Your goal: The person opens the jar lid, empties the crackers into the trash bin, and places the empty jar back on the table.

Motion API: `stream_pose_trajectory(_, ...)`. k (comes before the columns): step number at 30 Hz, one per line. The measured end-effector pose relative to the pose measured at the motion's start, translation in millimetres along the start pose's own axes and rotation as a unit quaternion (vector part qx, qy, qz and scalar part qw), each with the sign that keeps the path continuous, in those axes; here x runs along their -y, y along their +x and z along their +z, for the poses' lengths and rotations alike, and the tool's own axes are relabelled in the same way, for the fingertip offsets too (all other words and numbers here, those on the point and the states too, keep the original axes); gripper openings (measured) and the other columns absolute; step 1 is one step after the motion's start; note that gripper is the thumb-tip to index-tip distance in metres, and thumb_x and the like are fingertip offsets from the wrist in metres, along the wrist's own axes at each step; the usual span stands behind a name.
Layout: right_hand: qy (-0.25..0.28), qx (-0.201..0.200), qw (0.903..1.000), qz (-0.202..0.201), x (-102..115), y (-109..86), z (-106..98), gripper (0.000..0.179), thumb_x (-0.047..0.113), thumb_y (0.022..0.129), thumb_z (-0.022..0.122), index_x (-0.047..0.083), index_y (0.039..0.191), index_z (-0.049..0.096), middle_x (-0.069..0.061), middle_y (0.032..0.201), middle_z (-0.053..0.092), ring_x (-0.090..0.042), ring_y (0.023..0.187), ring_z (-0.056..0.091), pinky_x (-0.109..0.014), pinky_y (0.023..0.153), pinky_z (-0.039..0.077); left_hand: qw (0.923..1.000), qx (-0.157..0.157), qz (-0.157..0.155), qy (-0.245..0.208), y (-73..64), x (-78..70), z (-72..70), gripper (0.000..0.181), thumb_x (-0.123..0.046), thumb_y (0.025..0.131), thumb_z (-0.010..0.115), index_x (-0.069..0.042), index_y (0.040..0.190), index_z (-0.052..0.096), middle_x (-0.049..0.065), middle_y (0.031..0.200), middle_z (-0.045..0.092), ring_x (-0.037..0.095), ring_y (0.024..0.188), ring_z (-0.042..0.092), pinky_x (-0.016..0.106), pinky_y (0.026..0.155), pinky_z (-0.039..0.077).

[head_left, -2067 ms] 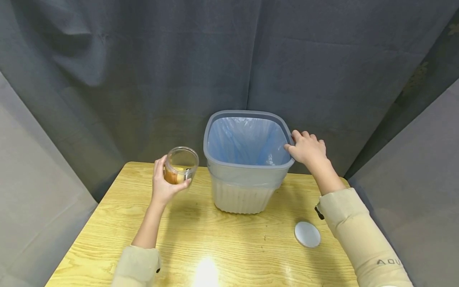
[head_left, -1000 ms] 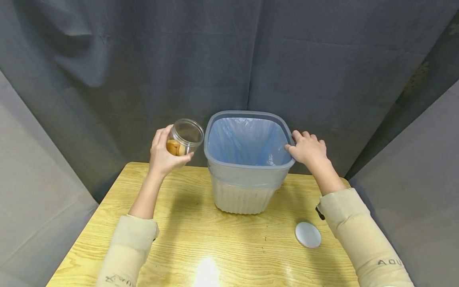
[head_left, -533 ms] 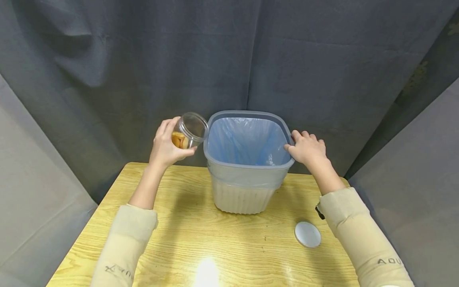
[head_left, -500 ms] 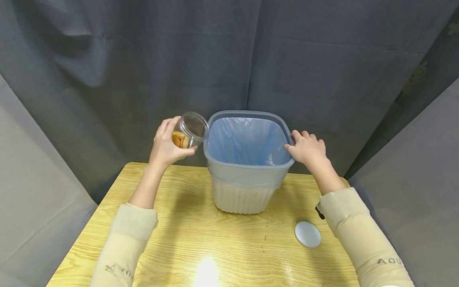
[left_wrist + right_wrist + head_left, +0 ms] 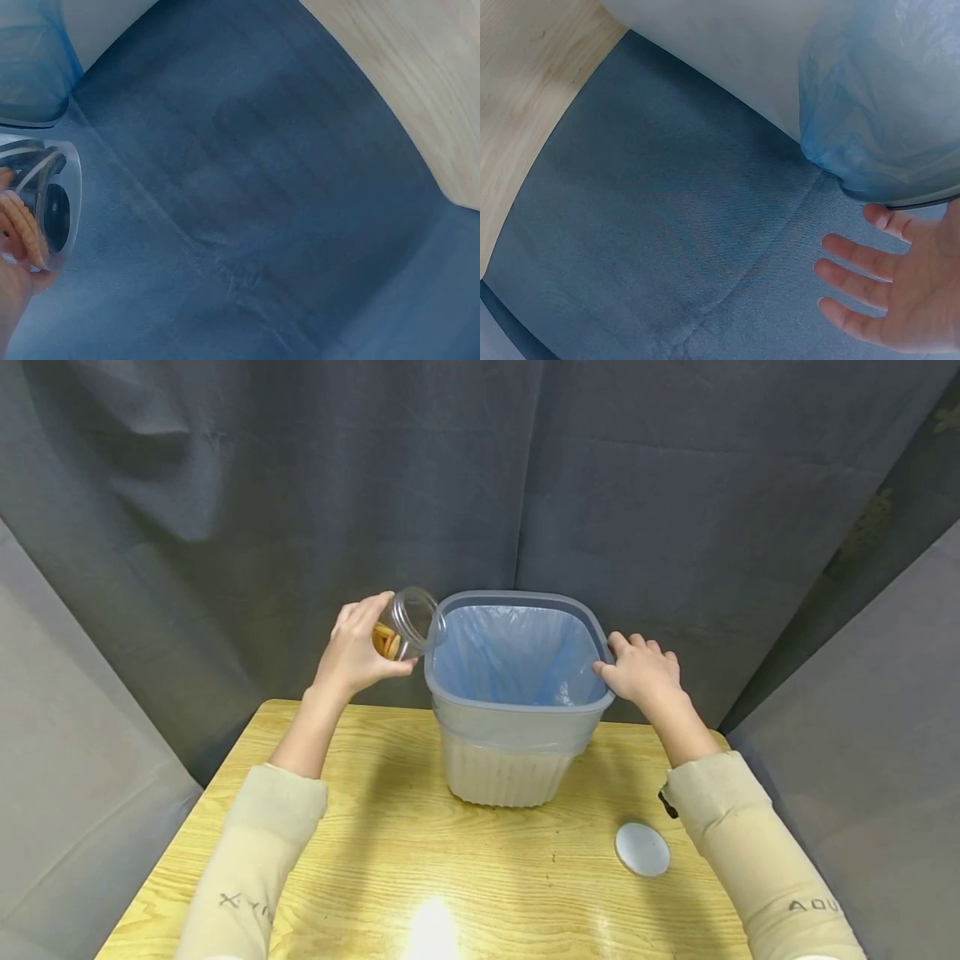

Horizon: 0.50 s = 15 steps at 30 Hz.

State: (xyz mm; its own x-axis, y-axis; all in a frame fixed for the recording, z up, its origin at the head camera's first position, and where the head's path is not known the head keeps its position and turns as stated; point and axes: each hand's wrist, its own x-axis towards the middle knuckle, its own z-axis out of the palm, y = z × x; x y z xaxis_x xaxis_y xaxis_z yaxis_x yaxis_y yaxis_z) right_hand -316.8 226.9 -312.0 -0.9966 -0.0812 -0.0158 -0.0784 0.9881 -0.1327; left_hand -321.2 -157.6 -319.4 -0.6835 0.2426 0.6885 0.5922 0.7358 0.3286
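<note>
My left hand [image 5: 358, 647] grips a clear plastic jar [image 5: 425, 622] without a lid, tilted on its side with its mouth toward the bin. Inside it are ridged tan biscuits [image 5: 24, 225] and a dark oval piece [image 5: 57, 217]. The jar's mouth is right at the left rim of a grey and white trash bin [image 5: 517, 706], lined with a blue bag [image 5: 517, 656]. My right hand [image 5: 641, 672] holds the bin's right rim between thumb and index finger. In the right wrist view its fingers [image 5: 862, 281] are spread outside the rim; the thumb is hidden there.
The bin stands near the far edge of a wood-grain table [image 5: 480, 860]. A round white lid [image 5: 642, 849] lies on the table at the right. Behind the table hangs a dark grey curtain [image 5: 360, 485], with lighter grey panels on both sides.
My left hand has lifted the jar and carried it right to the bin's rim, tipping it further over. The right hand, bin and lid have stayed in place.
</note>
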Motion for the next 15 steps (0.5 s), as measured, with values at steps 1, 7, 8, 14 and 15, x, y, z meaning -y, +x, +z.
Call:
stream_pose_trajectory(1,0.000,0.000,1.0000,0.000,0.0,0.1,0.2,0.062,0.041,0.092,0.042,0.003,0.138,0.027,-0.027,0.135,0.029,-0.047,0.121,0.026,-0.066,0.092,0.025,1.0000,0.006,0.003,0.004,1.7,-0.5,-0.5,0.085,-0.028,0.055,0.083,-0.006,0.128,0.045,0.012,0.126,0.050,0.034,0.111,0.043,0.048,0.095,0.038)
stream_pose_trajectory(7,0.001,-0.005,1.0000,-0.001,-0.2,0.1,0.6,0.061,0.041,0.092,0.043,0.003,0.138,0.028,-0.027,0.134,0.030,-0.047,0.120,0.026,-0.066,0.092,0.025,0.9987,0.032,0.021,0.036,10.9,-2.8,-4.0,0.085,-0.029,0.056,0.083,-0.007,0.129,0.044,0.012,0.126,0.049,0.035,0.111,0.042,0.051,0.096,0.036)
stream_pose_trajectory(8,0.002,-0.005,1.0000,-0.002,-0.2,0.0,0.5,0.061,0.040,0.092,0.043,0.003,0.138,0.028,-0.027,0.134,0.030,-0.047,0.120,0.026,-0.066,0.092,0.025,0.9982,0.034,0.025,0.043,12.2,-3.2,-4.5,0.085,-0.030,0.057,0.083,-0.008,0.130,0.044,0.012,0.126,0.049,0.035,0.110,0.042,0.052,0.095,0.036)
stream_pose_trajectory(14,0.004,-0.003,1.0000,-0.001,-0.5,-0.2,0.1,0.062,0.040,0.092,0.043,0.002,0.138,0.027,-0.027,0.134,0.030,-0.048,0.120,0.026,-0.066,0.092,0.025,0.9959,0.046,0.035,0.069,19.5,-5.3,-7.3,0.085,-0.030,0.057,0.082,-0.008,0.130,0.045,0.012,0.124,0.050,0.036,0.110,0.042,0.053,0.091,0.038)
stream_pose_trajectory(15,0.004,-0.004,1.0000,-0.001,-0.4,-0.4,0.0,0.061,0.040,0.092,0.043,0.003,0.138,0.027,-0.027,0.134,0.030,-0.047,0.120,0.026,-0.066,0.092,0.025,0.9955,0.050,0.035,0.073,20.5,-5.8,-7.8,0.085,-0.030,0.057,0.082,-0.009,0.130,0.045,0.012,0.125,0.050,0.036,0.110,0.041,0.054,0.092,0.038)
